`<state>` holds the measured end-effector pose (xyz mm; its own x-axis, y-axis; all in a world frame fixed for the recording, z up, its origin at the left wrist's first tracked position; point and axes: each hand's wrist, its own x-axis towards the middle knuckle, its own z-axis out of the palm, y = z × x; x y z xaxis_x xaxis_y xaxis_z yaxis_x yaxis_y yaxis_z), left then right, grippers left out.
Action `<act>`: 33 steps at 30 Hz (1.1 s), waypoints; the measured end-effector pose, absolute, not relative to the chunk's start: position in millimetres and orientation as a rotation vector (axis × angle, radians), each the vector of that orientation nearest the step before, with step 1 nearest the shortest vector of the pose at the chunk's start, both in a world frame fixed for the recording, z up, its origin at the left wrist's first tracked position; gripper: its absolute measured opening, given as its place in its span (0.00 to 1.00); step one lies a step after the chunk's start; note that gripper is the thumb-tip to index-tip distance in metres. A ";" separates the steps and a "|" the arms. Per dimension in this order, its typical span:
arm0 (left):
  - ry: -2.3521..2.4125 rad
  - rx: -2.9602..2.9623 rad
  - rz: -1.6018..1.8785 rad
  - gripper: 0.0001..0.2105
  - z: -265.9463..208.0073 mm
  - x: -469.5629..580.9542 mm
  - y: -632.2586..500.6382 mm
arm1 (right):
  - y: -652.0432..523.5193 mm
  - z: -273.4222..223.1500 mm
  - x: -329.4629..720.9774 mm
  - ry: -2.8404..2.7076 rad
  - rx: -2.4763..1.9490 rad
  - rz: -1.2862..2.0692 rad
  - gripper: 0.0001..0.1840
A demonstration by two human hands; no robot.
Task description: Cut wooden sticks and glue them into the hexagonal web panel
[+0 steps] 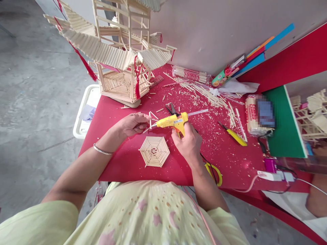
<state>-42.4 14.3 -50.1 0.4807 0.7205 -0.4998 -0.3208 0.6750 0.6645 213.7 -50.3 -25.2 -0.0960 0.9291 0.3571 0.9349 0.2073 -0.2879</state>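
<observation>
My left hand (133, 124) pinches a short wooden stick (150, 121) between thumb and fingers, above the red tabletop. In my right hand (188, 142) is a yellow glue gun (172, 121), gripped by its handle, with a clear glue stick (198, 112) poking out of its back. The nozzle points left, close to the stick; whether they touch I cannot tell. Below both hands lies a flat hexagonal panel of sticks (154, 151) in a web pattern. Dark-jawed pliers (173, 109) rest partly hidden behind the glue gun.
A tall stick-built pavilion (125, 78) with red tassels stands at the back left. Loose sticks (206, 93) and crumbs cover the middle. Yellow-handled cutters (236, 136), bundled sticks (191, 74) and a power strip (274, 176) lie rightward. Yellow-handled scissors (216, 173) sit near the front edge.
</observation>
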 end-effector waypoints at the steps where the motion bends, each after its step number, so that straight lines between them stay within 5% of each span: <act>1: 0.844 0.537 0.670 0.12 -50.4 -42.3 14.0 | -50.2 -25.3 214.0 -2.025 -1.729 -0.018 0.14; 33: 0.701 0.701 0.491 0.15 -60.5 -45.1 6.4 | -44.9 -23.9 217.7 -1.911 -1.796 -0.070 0.15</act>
